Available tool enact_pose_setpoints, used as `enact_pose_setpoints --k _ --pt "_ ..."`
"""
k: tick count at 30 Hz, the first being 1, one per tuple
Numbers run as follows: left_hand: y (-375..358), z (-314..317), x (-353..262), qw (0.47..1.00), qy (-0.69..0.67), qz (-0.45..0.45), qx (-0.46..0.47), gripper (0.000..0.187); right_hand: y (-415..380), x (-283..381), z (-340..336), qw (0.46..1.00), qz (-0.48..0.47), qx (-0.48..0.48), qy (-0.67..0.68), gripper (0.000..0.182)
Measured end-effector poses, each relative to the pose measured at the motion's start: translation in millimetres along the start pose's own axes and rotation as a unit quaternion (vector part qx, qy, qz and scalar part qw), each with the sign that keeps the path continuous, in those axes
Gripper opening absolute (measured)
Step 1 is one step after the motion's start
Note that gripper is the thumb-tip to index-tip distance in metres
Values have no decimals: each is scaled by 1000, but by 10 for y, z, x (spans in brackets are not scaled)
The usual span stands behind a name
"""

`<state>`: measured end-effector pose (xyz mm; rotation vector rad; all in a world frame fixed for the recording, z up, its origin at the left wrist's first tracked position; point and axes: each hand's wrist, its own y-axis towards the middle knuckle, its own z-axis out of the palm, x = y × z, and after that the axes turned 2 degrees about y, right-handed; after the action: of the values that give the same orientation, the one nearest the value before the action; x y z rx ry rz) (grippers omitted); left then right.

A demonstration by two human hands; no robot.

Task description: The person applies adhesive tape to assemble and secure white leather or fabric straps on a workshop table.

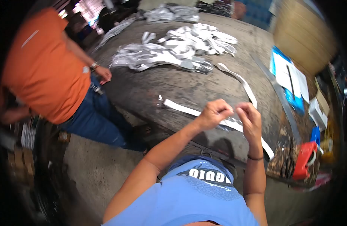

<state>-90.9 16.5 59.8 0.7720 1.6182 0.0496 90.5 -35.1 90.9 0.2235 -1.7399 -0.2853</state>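
Note:
Both of my hands are raised over the front edge of the worn table, close together but apart. My left hand point(215, 114) has its fingers pinched, and what they hold, if anything, is too small to tell. Beside it, my right hand point(250, 121) is also in a pinch, its contents just as unclear. Beneath them a white strap point(182, 108) runs across the table, partly covered by my hands, with clear plastic near its middle. Another white strap point(239, 78) curves down toward my right hand from behind.
Bundles of white straps point(196, 39) and plastic-wrapped ones point(143, 56) lie farther back. A person in orange point(49, 67) stands at the left. Along the right are a metal strip point(280, 94), papers point(290, 77), a cardboard box point(303, 34), scissors point(289, 162) and a red tape dispenser point(303, 162).

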Motion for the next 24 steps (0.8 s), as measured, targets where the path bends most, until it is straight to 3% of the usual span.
enact_pose_setpoints --k 1,3,5,8,11,13,17,19,21,24 --pt "3 -1 -38 999 36 22 12 6 -16 105 -4 997 -5 -12 -70 11" --pt "8 5 -121 999 0 -33 9 7 -46 148 15 990 -59 -11 -127 10" --pt "16 38 -117 999 -46 2 2 11 -60 162 48 973 -105 -26 -204 10" --pt "55 91 -140 990 -137 -24 3 14 -58 137 65 978 -118 -44 -169 11" --pt "87 81 -113 998 -59 4 20 14 -49 170 60 980 -137 -55 -130 11" --pt "90 74 -107 998 8 41 40 14 -74 180 19 986 -84 -61 -134 12" --pt "96 136 -131 998 -13 42 40 17 -77 114 2 987 -88 -73 -116 15" --pt "97 137 -151 999 -16 41 31 17 -41 124 35 981 -132 -84 -118 17" --pt "103 123 -152 997 27 22 70 16 -64 130 22 993 -61 -86 -45 18" --pt "44 177 -146 996 36 18 75 15 -150 176 -29 980 -101 -73 -156 16"
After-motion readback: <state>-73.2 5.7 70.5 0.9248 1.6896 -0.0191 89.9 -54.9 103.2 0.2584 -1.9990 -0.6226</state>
